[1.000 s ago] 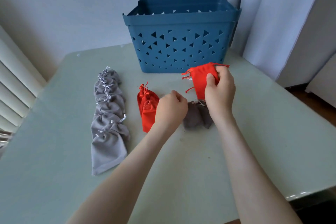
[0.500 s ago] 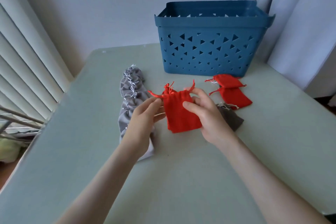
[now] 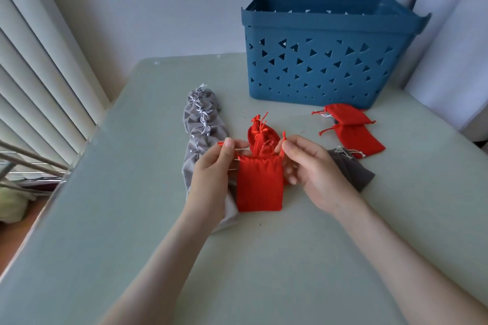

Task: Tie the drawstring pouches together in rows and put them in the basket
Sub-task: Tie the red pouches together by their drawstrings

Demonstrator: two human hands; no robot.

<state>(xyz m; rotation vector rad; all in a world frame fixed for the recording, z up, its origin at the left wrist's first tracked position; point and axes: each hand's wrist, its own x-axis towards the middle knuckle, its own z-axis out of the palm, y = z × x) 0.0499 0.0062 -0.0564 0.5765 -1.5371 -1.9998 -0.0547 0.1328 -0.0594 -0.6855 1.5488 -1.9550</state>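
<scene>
Head view: before the blue basket (image 3: 330, 66), whose inside is hidden, the left hand (image 3: 211, 177) and right hand (image 3: 314, 174) each pinch a drawstring end of a red pouch (image 3: 260, 185). A tied grey row (image 3: 200, 124) lies front-left of the basket, and two loose red pouches (image 3: 348, 126) lie just before it.

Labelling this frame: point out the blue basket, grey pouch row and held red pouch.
blue basket (image 3: 319, 79), head view, front wall.
grey pouch row (image 3: 191, 117), head view, upper cloth.
held red pouch (image 3: 260, 185), head view, cloth body.
</scene>
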